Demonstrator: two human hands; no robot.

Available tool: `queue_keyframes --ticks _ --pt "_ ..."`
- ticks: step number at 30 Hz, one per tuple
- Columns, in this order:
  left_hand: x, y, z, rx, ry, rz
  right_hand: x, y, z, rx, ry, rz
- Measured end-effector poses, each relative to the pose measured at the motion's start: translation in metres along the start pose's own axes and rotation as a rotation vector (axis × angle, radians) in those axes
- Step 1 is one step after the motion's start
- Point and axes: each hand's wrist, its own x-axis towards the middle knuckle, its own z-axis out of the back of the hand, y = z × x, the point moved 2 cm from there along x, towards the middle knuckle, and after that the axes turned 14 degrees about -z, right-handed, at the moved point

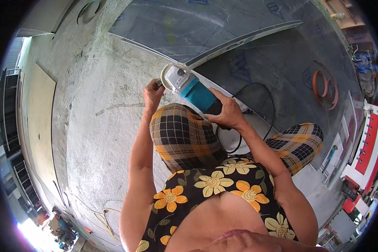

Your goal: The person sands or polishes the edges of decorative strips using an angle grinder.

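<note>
floral cloth [214,183], right hand [229,111] around teal grinder [198,95], rough concrete [97,143]

At the left, a long pale board [41,109] is seen along the grey floor [92,143]. Lower in the view lies a loose yellow cord [108,227] — and at the far right, one red-and-white object [369,143].

Grinder [197,93] just ahead of my left knee [182,136]; my right hand [229,110] on its rear, left hand [153,94] left of its head. Sheet [168,29] ahead, past the head; touching or not, can't tell. Second sheet [256,69] to its right, strip [334,94] lying on that. Cord [274,108] loops right of grinder. Board [41,101] far left. Floor [101,147] under it all.
</note>
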Motion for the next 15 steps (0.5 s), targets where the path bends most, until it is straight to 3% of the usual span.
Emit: queue_keyframes --ticks 3,6,10,12,15 --pt "-0.001 0.006 -0.005 -0.103 -0.036 0.001 0.004 -0.003 -0.004 -0.026 -0.029 0.058" --pt "-0.001 0.003 -0.009 -0.037 -0.107 -0.138 0.007 0.004 -0.008 -0.030 0.008 0.039" --pt "-0.001 0.006 -0.007 -0.171 -0.063 0.024 0.004 -0.003 -0.007 -0.007 -0.065 0.047" --pt "-0.001 0.007 -0.006 -0.088 -0.030 0.007 0.002 -0.009 0.004 0.003 -0.137 0.067" --pt "0.001 0.003 -0.006 0.004 -0.016 0.022 0.005 -0.019 0.027 0.065 -0.143 -0.084"
